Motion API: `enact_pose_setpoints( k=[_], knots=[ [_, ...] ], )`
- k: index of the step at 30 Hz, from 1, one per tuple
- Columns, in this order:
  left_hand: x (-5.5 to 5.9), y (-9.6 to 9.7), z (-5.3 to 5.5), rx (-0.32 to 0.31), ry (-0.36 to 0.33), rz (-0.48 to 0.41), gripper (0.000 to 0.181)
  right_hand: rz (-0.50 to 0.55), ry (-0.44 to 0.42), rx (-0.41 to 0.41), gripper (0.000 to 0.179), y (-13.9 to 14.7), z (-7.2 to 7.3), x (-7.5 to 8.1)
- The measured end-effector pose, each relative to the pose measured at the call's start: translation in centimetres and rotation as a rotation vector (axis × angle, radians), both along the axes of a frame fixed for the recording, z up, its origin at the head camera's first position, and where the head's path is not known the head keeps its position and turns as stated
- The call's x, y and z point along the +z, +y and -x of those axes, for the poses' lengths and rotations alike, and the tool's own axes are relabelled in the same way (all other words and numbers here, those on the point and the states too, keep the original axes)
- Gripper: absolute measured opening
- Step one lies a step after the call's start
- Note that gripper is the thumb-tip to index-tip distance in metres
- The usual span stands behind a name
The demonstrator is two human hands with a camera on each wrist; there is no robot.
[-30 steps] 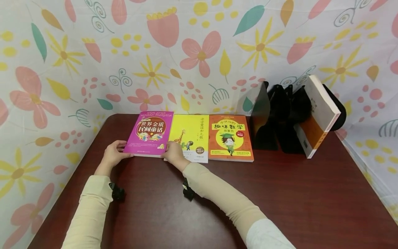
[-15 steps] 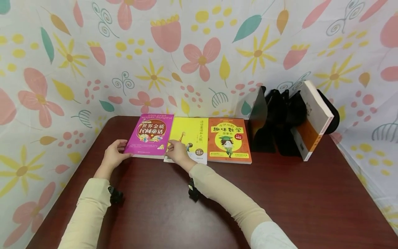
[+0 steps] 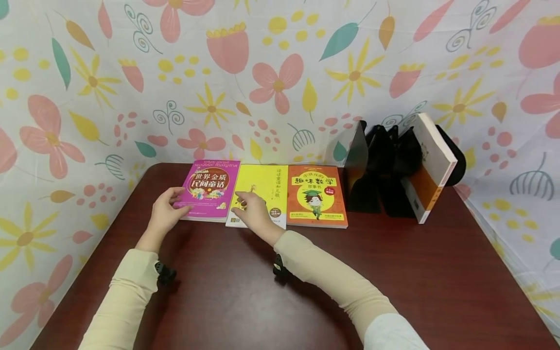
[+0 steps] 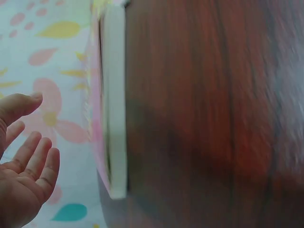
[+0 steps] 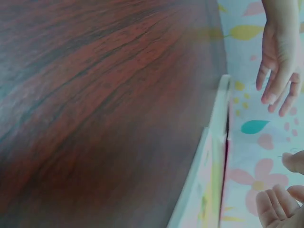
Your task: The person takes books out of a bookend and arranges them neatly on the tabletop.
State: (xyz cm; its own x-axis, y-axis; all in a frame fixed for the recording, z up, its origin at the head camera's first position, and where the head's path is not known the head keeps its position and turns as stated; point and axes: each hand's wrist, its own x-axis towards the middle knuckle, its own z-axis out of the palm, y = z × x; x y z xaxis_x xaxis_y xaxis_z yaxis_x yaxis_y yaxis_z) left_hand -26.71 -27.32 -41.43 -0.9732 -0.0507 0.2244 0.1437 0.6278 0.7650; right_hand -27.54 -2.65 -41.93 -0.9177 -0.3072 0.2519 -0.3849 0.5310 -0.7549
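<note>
Three books lie face up side by side at the table's back: a purple storybook (image 3: 210, 189), a yellow book with a giraffe cover (image 3: 273, 184) and an orange math storybook (image 3: 317, 194). My left hand (image 3: 164, 214) is at the purple book's lower left corner, fingers loosely bent and holding nothing. Over the yellow book's lower left part hovers my right hand (image 3: 255, 214), thumb and fingers apart. In the left wrist view my left hand (image 4: 28, 161) stands apart from the book's pale page edge (image 4: 116, 104). The right wrist view has my right hand (image 5: 282, 202) above the books.
Black bookends (image 3: 363, 194) stand at the back right of the brown table (image 3: 245, 291). A white and orange book (image 3: 430, 165) leans upright against the right one. Behind the table hangs a flower-patterned cloth (image 3: 271, 43).
Both hands have let go of the purple book's sides and lifted slightly. My right hand has shifted right, over the yellow book. The books stay in their row; the head view has moved a little.
</note>
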Motion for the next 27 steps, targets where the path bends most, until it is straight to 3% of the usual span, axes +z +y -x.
enact_pose_setpoints(
  k=[7, 17, 27],
  knots=[
    [1.1, 2.2, -0.2, -0.023, 0.073, -0.064, 0.044, 0.063, 0.139, -0.027, 0.038, 2.0, -1.2, 1.4],
    [2.0, 5.3, -0.5, -0.065, 0.101, -0.110, 0.044, 0.161, 0.345, -0.059, 0.033, 4.9, -2.5, 3.1],
    [2.1, 8.6, -0.8, -0.164, 0.143, -0.180, 0.047, 0.118, 0.442, -0.113, 0.035, 8.1, -3.9, 5.2]
  ],
)
